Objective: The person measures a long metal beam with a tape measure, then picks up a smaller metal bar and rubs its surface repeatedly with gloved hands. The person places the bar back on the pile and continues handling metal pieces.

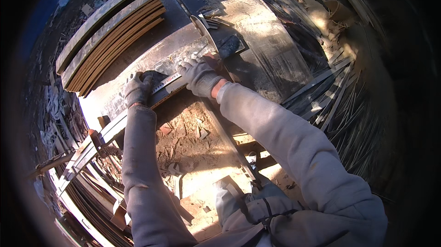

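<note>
Both my hands wear grey knit gloves and rest at the near edge of a worn saw table. My left hand has its fingers curled beside a dark piece; what it grips, if anything, is hidden. My right hand is closed over the far side of the edge, near the upright round saw blade. Between the hands runs a pale marked measuring strip with some red on it. Just below it shows the brown edge of a narrow board, reaching from one hand to the other.
A stack of brown-edged boards lies at the table's far left. An orange-handled clamp sits on a metal rail at left. Offcuts and long strips pile up at right. Wood scraps and a wrench lie below.
</note>
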Motion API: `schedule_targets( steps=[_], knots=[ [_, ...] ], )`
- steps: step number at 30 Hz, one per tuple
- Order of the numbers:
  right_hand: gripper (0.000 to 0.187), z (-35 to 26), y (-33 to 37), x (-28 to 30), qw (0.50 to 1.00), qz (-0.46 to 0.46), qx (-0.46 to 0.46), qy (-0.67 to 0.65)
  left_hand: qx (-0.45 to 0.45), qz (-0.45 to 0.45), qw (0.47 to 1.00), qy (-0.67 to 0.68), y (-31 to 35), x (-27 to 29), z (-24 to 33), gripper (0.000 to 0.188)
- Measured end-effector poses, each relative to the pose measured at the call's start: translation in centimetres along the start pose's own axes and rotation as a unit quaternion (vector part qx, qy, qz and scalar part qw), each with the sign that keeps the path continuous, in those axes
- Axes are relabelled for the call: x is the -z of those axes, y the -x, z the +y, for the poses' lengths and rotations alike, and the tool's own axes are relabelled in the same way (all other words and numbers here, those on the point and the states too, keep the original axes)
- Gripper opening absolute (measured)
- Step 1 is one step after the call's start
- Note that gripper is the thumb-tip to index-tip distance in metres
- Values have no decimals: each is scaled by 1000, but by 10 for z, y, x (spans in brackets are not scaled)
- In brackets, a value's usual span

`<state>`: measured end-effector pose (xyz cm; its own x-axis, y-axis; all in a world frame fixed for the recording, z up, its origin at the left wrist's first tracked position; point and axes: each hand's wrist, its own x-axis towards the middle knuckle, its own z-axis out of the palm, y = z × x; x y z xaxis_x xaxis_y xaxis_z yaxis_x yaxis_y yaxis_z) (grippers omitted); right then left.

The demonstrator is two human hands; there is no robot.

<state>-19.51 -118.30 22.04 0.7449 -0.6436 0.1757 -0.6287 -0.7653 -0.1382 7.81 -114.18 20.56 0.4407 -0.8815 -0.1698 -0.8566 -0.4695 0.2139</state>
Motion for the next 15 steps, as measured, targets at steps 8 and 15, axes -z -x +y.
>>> schedule_targets(
  steps=[8,15],
  knots=[
    [77,214,38,2,961,-63,-223,-153,-3,15,1000,-7,39,10,16,47],
    [105,245,-36,2,918,-287,-274,-11,-3,2,999,-36,53,27,21,46]
  ],
)
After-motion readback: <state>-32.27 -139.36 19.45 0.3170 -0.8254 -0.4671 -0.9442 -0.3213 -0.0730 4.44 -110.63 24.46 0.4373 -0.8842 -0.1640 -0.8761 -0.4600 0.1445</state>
